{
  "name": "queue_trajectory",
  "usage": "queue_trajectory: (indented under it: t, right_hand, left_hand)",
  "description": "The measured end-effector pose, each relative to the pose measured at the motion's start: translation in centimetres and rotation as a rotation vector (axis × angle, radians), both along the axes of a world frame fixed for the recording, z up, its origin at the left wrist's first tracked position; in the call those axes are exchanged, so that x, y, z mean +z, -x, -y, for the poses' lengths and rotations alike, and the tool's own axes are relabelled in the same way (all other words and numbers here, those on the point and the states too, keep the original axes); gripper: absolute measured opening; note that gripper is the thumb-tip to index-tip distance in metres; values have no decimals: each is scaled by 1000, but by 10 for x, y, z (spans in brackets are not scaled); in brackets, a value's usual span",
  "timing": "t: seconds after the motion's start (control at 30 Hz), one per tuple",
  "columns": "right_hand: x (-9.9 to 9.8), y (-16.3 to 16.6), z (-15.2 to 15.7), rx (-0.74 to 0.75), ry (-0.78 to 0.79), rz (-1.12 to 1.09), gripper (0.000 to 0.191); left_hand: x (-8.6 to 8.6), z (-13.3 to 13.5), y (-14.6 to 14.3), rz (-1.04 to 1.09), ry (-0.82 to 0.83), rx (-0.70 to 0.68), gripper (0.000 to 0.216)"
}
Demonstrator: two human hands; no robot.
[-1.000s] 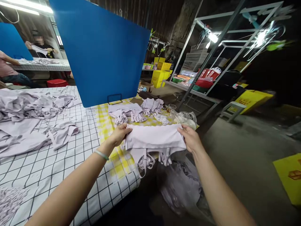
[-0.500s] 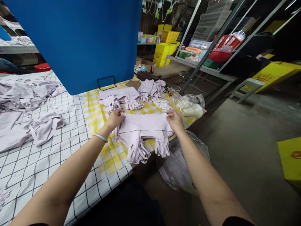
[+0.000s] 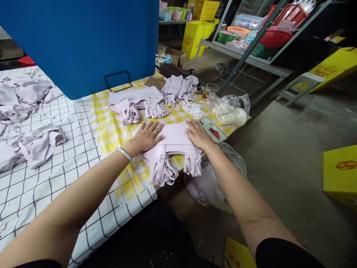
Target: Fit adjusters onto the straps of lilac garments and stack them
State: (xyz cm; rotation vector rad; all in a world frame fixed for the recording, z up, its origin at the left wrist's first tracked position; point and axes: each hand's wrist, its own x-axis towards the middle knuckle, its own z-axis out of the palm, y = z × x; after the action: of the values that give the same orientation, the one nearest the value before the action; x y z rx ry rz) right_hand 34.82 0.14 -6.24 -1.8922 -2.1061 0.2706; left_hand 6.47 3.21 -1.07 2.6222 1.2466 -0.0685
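Observation:
A stack of pale lilac strappy garments (image 3: 176, 134) lies at the table's near corner, its looped straps hanging toward me over the edge. My left hand (image 3: 148, 137) rests flat on the stack's left side, fingers spread. On its right side my right hand (image 3: 197, 134) also lies flat, fingers stretched out. Neither hand grips anything. Just behind sits a second lilac stack (image 3: 136, 99), with a third, smaller lilac pile (image 3: 180, 88) to its right. A phone in a clear case (image 3: 213, 129) lies beside my right hand.
A blue board (image 3: 92, 44) stands on the table behind the stacks. Loose lilac pieces (image 3: 41, 143) cover the left of the checked cloth (image 3: 75, 126). At the right edge are a plastic bag (image 3: 232, 111) and a glass (image 3: 210, 89). Another bag (image 3: 214, 182) hangs below the corner.
My hands have gone from pinching the top garment's upper corners to lying flat on it, nearer each other. The top piece now lies on the stack. The phone has come into sight.

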Motion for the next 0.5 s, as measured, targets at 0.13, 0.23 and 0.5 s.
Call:
queue_trajectory:
  t: [0.13, 0.23, 0.5]
  right_hand:
    - [6, -1, 6, 5, -4, 5, 60]
    - [25, 8, 13, -68, -20, 73, 61]
    - [75, 249, 7, 667, -195, -198, 41]
  left_hand:
    - [8, 20, 10, 100, -74, 98, 64]
    - [12, 69, 47, 278, -127, 249, 61]
    - [-3, 198, 178, 762, -5, 714, 57]
